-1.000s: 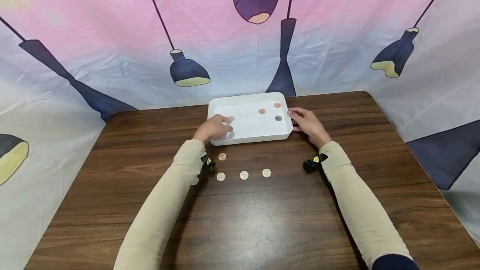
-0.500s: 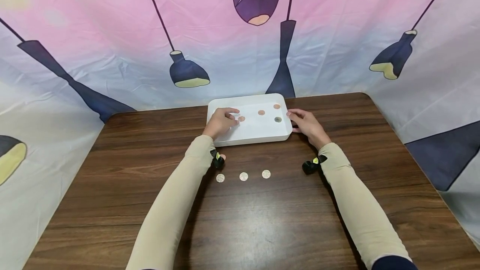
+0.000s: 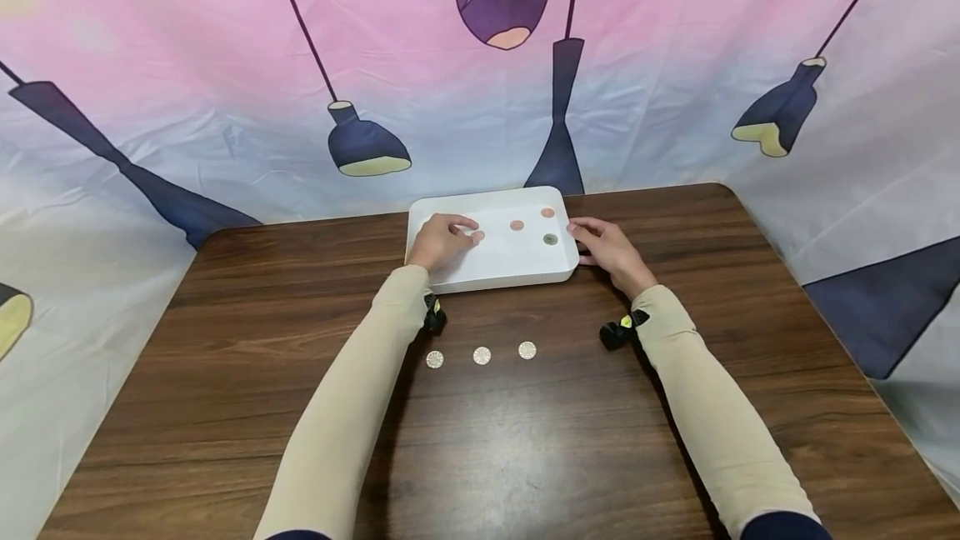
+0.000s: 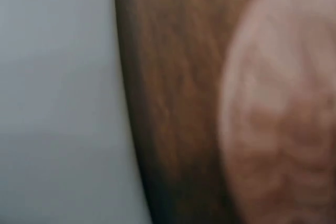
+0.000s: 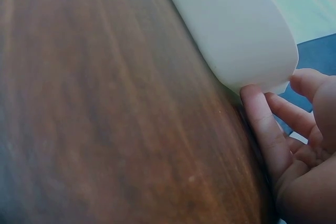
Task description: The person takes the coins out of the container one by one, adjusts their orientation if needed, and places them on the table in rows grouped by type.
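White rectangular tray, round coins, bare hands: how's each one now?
White rectangular tray: open side up, coins inside.
Round coppery coins: flat inside.
Round dark coin: flat inside.
Another coppery coin: on the brown wooden table, beside the tray.
Three round silvery coins: flat on the table, in a row.
Left hand: over the tray; grip unclear.
Right hand: holding the tray's end.

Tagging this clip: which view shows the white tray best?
The head view: most of the white tray shows, inside and rim, partly behind the left hand. The right wrist view shows one outer corner; the left wrist, a blurred pale surface, probably its side.
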`<control>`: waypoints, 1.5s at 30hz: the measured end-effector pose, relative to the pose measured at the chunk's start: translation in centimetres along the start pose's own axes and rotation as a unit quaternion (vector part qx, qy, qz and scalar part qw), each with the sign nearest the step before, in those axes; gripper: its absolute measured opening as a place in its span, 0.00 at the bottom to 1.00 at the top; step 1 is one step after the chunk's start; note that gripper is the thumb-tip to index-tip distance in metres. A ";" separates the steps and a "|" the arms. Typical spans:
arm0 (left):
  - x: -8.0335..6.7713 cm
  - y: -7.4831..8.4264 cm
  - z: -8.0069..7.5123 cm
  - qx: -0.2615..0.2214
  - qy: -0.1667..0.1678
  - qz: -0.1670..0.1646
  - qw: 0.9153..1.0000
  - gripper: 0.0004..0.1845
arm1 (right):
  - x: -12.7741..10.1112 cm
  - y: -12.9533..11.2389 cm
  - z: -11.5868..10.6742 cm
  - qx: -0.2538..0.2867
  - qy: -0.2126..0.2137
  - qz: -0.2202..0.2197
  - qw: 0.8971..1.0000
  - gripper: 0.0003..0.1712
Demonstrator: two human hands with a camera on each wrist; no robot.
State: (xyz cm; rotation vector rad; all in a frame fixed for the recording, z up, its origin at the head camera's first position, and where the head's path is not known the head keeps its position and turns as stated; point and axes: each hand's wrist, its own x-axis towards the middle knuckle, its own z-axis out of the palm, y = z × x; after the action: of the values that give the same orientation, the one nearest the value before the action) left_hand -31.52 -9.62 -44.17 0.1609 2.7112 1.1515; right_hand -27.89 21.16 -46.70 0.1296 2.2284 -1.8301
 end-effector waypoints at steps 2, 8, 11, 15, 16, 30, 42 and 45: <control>0.1 0.1 0.0 0.014 -0.005 -0.003 1.000 0.15 | 0.0 -0.1 0.1 0.001 -0.002 0.003 1.000 0.32; 0.3 0.3 -0.2 0.059 -0.049 -0.004 0.997 0.13 | 0.2 0.0 0.5 0.009 0.001 0.010 1.000 0.31; 0.2 0.2 -0.2 0.066 -0.055 0.003 0.996 0.10 | 0.3 0.3 0.8 0.013 -0.001 0.013 1.000 0.32; -0.1 0.0 -0.2 0.063 -0.045 0.021 0.997 0.11 | 0.2 0.4 0.9 0.011 0.001 0.011 1.000 0.32; -0.1 -0.1 -0.2 0.062 -0.044 0.025 0.997 0.12 | 0.2 0.4 0.8 0.010 0.003 0.009 1.000 0.31; -0.2 -0.6 -1.0 0.118 -0.088 0.111 0.983 0.14 | 0.0 0.3 0.6 0.001 0.006 0.002 1.000 0.31; -3.5 0.6 -3.2 0.081 -0.011 0.152 0.985 0.13 | 0.0 -0.2 0.4 -0.005 0.012 -0.003 1.000 0.31; -4.7 0.9 -3.3 0.086 0.004 0.151 0.985 0.13 | -0.2 -0.2 0.3 -0.005 0.012 -0.004 1.000 0.31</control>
State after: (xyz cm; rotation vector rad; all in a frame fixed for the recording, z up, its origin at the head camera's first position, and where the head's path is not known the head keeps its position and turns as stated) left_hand -27.66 -12.15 -40.66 0.6125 2.8617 0.9829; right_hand -27.72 20.89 -46.53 0.1418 2.2570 -1.8289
